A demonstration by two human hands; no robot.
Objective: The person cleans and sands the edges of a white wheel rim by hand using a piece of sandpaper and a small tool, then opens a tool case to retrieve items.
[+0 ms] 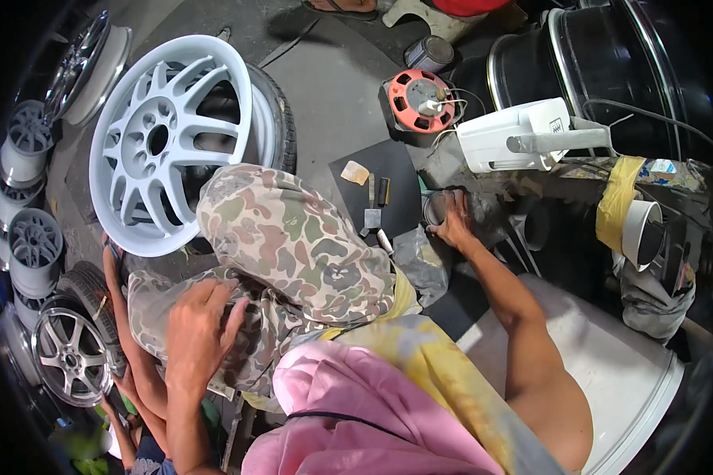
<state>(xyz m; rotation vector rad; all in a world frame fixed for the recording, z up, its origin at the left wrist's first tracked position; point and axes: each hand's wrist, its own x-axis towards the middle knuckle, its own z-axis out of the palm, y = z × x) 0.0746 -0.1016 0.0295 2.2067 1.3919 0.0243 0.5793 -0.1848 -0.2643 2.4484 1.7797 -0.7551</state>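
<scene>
My right hand reaches out to the right, its fingers closed around the rim of a small round can. What the can holds is hard to make out. My left hand is over my camouflage-clad leg, the thumb apart from loosely bent fingers and nothing visible in it. Beyond my knees, a white-painted spoked wheel rim leans against a tyre. Left of the can, a dark sheet bears a tan pad, a dark block and a small grey square.
An orange cable reel with plugs stands ahead, near a paint can. A white heat-gun-like appliance juts in at right before large black rims. Several wheels line the left. Another person's arm shows lower left.
</scene>
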